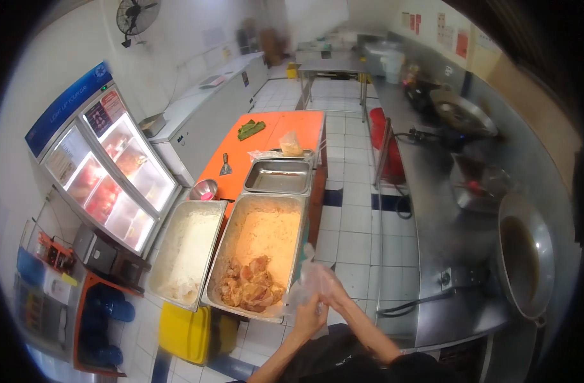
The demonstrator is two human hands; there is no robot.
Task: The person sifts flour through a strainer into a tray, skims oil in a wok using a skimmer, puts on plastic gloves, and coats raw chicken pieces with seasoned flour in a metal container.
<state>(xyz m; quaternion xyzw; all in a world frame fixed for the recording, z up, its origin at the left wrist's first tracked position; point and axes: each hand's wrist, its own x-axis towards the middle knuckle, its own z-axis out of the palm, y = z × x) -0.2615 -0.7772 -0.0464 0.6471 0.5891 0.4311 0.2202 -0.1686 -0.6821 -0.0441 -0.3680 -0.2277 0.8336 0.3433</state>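
Observation:
My left hand (309, 315) and my right hand (332, 288) meet in front of my body, just right of a deep metal pan. Thin clear plastic (297, 297), looking like a disposable glove, is bunched around the fingers of both hands; the film blurs their outline. My left fingers are closed on it, close to my right wrist. The right fingers, pinched together, also have the film about them. Beside them, the deep metal pan (303, 220) holds orange-tinted flour, with coated raw chicken pieces (250, 284) piled at its near end.
To the left is a pan (157, 271) of white flour, with a yellow bin (185, 332) below. A shallow tray (278, 177), metal bowl (204, 189), scraper (225, 165) and green leaves (251, 129) sit on the orange table (279, 121). Woks (527, 255) line the right counter.

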